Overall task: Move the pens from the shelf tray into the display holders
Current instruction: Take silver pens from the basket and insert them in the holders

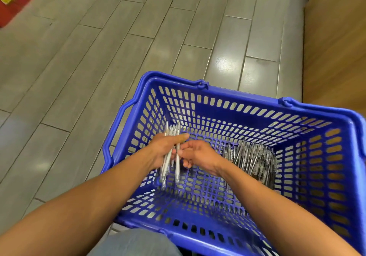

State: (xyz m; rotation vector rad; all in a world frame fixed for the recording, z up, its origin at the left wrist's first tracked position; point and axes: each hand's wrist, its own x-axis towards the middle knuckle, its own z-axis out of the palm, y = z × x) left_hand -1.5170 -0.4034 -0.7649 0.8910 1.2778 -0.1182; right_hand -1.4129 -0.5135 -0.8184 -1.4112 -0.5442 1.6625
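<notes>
A bunch of white pens is held over the left end of a blue basket. The left hand is curled round the bunch, thumb across the front. The right hand is just beside it, fingers bent toward one pen at the bunch's right edge and seemingly pinching it; blur prevents certainty.

More pens are seen in a heap on the basket floor at the right, well apart from the hands. No shelf tray and no display holders are in view, so the pens appear to be gathered here before any placing is done.

Several risks can be judged. The bunch is held near its middle with ends splayed, so a pen could slide out downward if the grip is loosened while 1 is added or drawn out. The basket floor is an open grid; a dropped pen might lodge in a slot or poke through. The bunch could also be knocked askew if the right hand pushes sideways.

Counts: 1 basket, with 2 handles folded down on the rim. 2 hands are seen. About 5 or 6 pens are taken to be in the bunch, though blur prevents an exact count. The heap cannot be counted; it is plainly well over 10.
</notes>
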